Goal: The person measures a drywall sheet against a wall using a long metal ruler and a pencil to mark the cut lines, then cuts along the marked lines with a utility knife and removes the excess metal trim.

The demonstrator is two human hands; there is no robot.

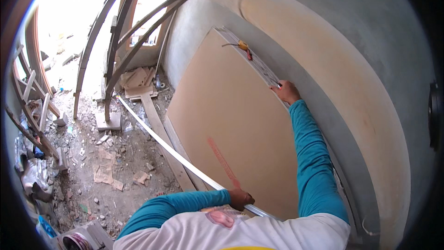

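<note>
White shirt (185, 231) with teal sleeves fills the lower edge, nearest the camera. From it the left hand (241, 199) reaches across the front, its fingers closed around a long white strip (178, 157), which slants from the rubble-strewn floor (134, 153) up past the shirt. Behind the strip, a large tan board (231, 120) leans along the grey wall (194, 23), with a red printed band on its face. At the board's upper edge the right hand (287, 92) rests with fingers curled; a small dark item shows at the fingertips, but whether they pinch it I cannot tell. Farther along that edge lies a yellow-and-red tool (243, 46). Wooden poles (122, 32) stand at the far end, near flattened brown cardboard (138, 81).
</note>
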